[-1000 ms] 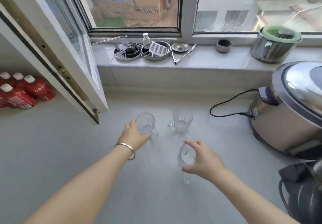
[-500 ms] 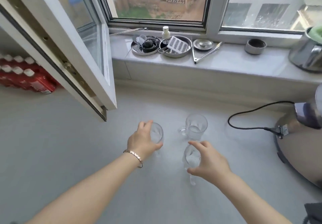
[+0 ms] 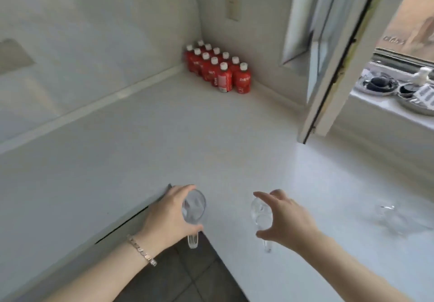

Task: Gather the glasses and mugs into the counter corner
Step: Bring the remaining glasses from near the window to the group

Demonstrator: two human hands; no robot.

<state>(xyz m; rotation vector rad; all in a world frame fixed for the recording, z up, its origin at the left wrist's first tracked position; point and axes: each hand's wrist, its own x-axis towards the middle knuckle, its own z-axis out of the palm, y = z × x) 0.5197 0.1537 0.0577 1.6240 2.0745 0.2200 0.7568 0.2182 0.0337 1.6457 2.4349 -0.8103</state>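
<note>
My left hand [image 3: 169, 217] grips a clear glass mug [image 3: 193, 210] by its rim, held above the counter's inner edge with its handle pointing down. A second clear glass mug [image 3: 259, 217] is held in my right hand [image 3: 286, 219], fingers around its rim, over the white counter [image 3: 211, 142]. A third clear glass mug [image 3: 394, 219] stands blurred on the counter at the right, apart from both hands. The counter corner [image 3: 190, 66] lies far ahead, between the two walls.
A pack of red bottles with white caps [image 3: 218, 69] fills the corner. An open window sash [image 3: 333, 62] hangs over the counter on the right. Metal dishes [image 3: 385, 85] sit on the sill. Dark floor tiles [image 3: 195, 271] show below the counter's inner edge.
Both hands have lifted their mugs off the counter and swung left with my view, which now faces the corner. The third mug stays behind at the right.
</note>
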